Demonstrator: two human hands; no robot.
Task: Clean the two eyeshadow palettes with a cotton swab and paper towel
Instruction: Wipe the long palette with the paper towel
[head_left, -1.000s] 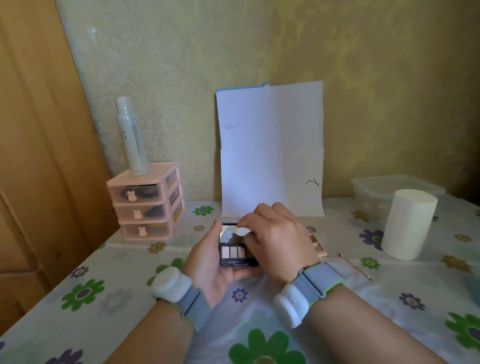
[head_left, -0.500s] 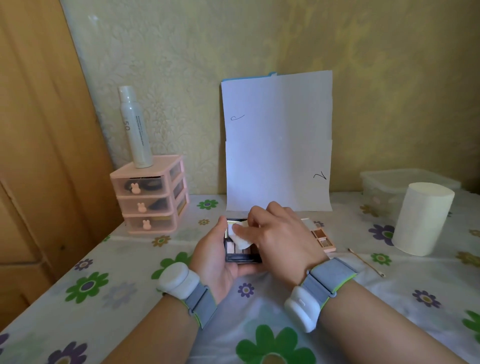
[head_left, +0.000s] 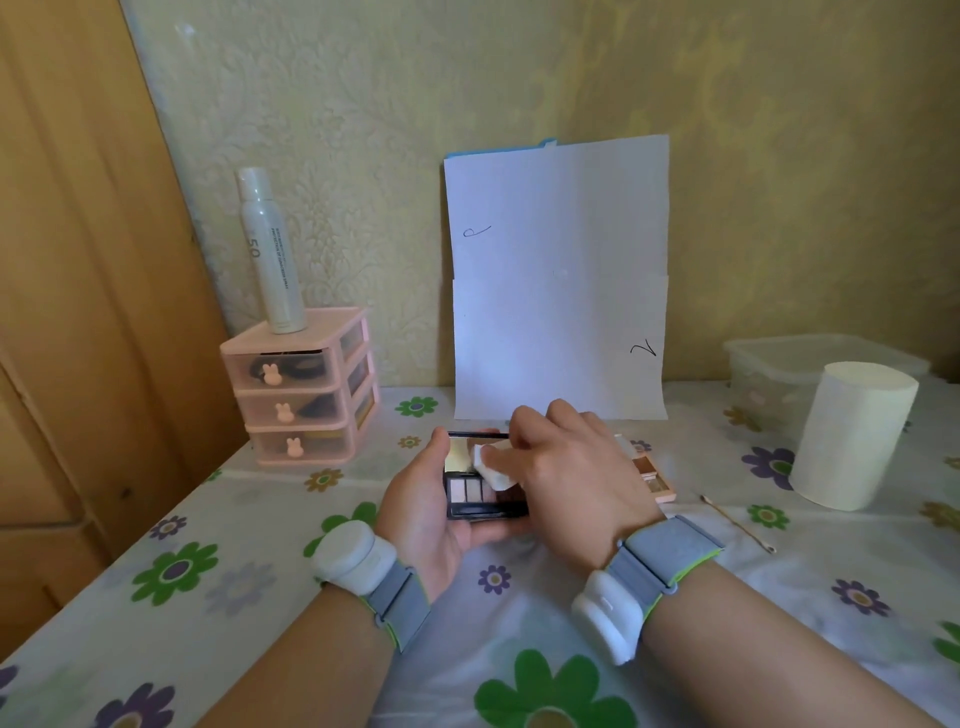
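At the far left, a pink plastic drawer unit (head_left: 301, 395) is standing on the flowered worktop (head_left: 260, 545), with a tall white spray bottle (head_left: 270, 249) upright on top of it, and both are well apart from my work.

My left hand (head_left: 426, 509) is cradling the open black eyeshadow palette (head_left: 485, 499) just above the worktop. Its fingers are curling underneath and the thumb is lying up the left edge. The palette's long axis is running side to side across my view, with the mirrored lid tilting away from me.

My right hand (head_left: 571, 478) is coming over it from the right, its fingers pinching a folded white paper towel pad (head_left: 491, 467) and pressing it where the lid meets the pans. The pale pans are lying bare just left of and below the pad. I judge the next wipe should be travelling leftward along that long axis.

Just beyond my right hand, a peach-coloured second palette (head_left: 657, 480) is lying open on the worktop, partly hidden. My right hand is the nearer one to it.

Further right, a thin wooden cotton swab (head_left: 737, 525) is lying slantwise, and a cream paper roll (head_left: 852, 436) is standing upright.
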